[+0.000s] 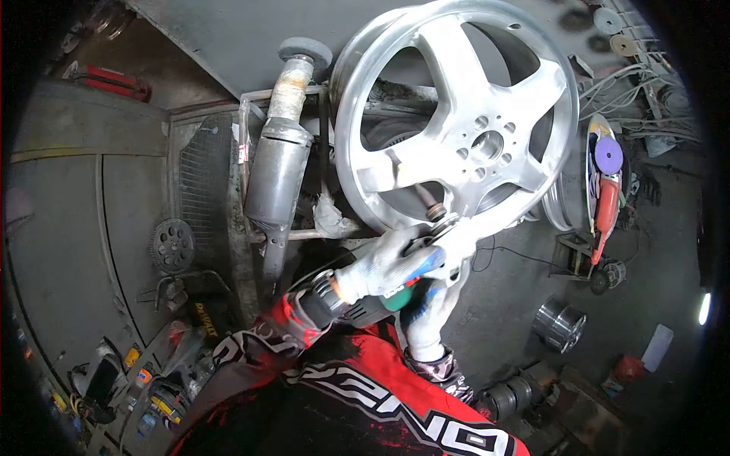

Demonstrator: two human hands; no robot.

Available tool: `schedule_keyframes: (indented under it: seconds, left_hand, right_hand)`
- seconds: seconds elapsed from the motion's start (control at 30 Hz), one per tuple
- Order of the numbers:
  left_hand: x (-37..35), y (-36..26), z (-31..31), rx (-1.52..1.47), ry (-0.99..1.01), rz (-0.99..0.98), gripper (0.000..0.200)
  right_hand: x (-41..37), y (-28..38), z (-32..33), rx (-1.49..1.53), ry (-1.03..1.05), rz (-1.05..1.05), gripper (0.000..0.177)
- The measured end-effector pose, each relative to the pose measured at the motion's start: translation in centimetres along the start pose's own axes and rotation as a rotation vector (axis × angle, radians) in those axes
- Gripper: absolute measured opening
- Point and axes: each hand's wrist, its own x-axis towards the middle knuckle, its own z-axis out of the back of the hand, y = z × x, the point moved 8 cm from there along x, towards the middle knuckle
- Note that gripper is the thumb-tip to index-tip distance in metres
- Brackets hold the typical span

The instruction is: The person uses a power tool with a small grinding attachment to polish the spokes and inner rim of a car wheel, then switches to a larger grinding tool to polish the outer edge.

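Note:
A silver five-spoke wheel rim stands upright in front of me. My left hand, in a white and blue glove, is wrapped round the front of a green power tool. Lower and to the right, my right hand, also gloved, is closed on the same tool below its head. The tool's shaft, with a dark tip, points up at the gap between two lower spokes. Whether the tip touches the metal cannot be made out. Part of the tool is hidden by the gloves.
A grey cylindrical grinder is mounted left of the rim. To the right hangs a red polisher with a purple pad. Another rim lies on the floor at lower right. A dark cable runs behind, and clutter fills the lower left.

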Motion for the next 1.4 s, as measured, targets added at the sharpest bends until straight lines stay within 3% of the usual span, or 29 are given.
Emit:
schedule_keyframes:
  seconds: [0.07,0.1,0.27,0.37,0.4,0.47,0.5,0.53,0.6,0.7,0.73,0.8,0.83,0.87,1.0,1.07,1.13,1.17,1.2,1.27,1.4]
  left_hand:
    - [-1.5,0.3,0.4,-0.039,0.059,0.356,0.044]
    - [-1.3,-0.4,1.3,-0.124,-0.098,0.210,0.051]
    - [-2.2,-0.1,1.8,-0.111,-0.212,0.204,0.052]
    - [-0.6,-0.9,1.1,0.060,-0.106,0.082,0.048]
    - [-0.5,-1.3,-0.1,0.129,-0.031,-0.150,0.042]
    - [1.0,0.1,-1.0,0.207,0.024,-0.116,0.044]
    - [1.7,-1.8,-1.4,0.410,-0.027,-0.445,0.043]
    - [4.0,-1.5,-1.0,-0.035,0.116,0.056,0.043]
    - [5.0,-0.7,-1.5,-0.114,0.240,0.235,0.044]
    - [4.4,-1.9,-0.5,-0.162,0.235,0.327,0.046]
    - [3.3,-0.6,-1.0,-0.162,0.232,0.328,0.046]
    - [0.5,0.3,-0.5,0.127,-0.052,-0.193,0.046]
    - [-0.9,-0.6,-0.3,0.348,-0.081,-0.388,0.046]
    - [-2.0,-0.1,-0.2,0.335,-0.096,-0.358,0.044]
    - [-3.9,3.0,0.8,-0.293,-0.227,0.237,0.050]
    - [-3.5,2.5,0.7,-0.418,-0.233,0.285,0.052]
    - [-2.5,3.2,0.4,-0.410,-0.209,0.273,0.053]
    - [-1.8,1.8,0.6,-0.205,-0.205,0.099,0.053]
    - [-0.5,1.3,0.5,-0.253,-0.241,0.019,0.052]
    - [2.6,-1.2,0.7,-0.371,-0.061,0.014,0.051]
    - [4.2,1.3,-0.8,-0.554,-0.044,0.211,0.049]
  right_hand:
    - [-1.2,-0.9,-0.1,0.021,-0.032,-0.102,0.086]
    - [-1.3,-0.7,-0.8,0.022,-0.005,-0.103,0.084]
    - [-1.6,-0.9,-1.0,0.037,0.028,-0.188,0.082]
    - [-0.2,0.3,-0.5,0.002,0.028,-0.088,0.081]
    - [0.1,-0.2,0.2,0.059,-0.033,-0.081,0.081]
    - [1.3,0.3,1.2,0.051,-0.060,-0.027,0.083]
    - [1.7,0.7,1.3,0.111,-0.095,-0.025,0.084]
    - [2.3,1.5,1.1,0.075,-0.121,-0.011,0.086]
    - [2.5,1.3,1.7,0.077,-0.156,-0.056,0.084]
    - [2.1,1.5,1.4,0.005,-0.127,-0.025,0.082]
    - [1.8,1.3,1.3,0.005,-0.124,-0.026,0.082]
    - [1.0,0.9,0.6,-0.047,-0.062,-0.022,0.081]
    - [0.4,0.9,-0.1,-0.012,-0.030,-0.068,0.081]
    - [0.1,1.0,-0.5,-0.047,-0.006,-0.038,0.083]
    - [-0.9,1.4,-2.2,-0.069,0.109,-0.088,0.083]
    - [-0.9,1.2,-2.1,-0.017,0.019,-0.193,0.086]
    - [-0.2,1.7,-1.8,-0.002,0.016,-0.126,0.083]
    - [0.2,1.9,-1.5,-0.020,-0.002,-0.108,0.082]
    - [0.7,2.1,-1.1,-0.039,-0.021,-0.090,0.081]
    - [1.7,2.2,-0.1,-0.076,-0.066,-0.039,0.080]
    - [2.4,2.7,0.0,-0.046,-0.125,-0.017,0.081]
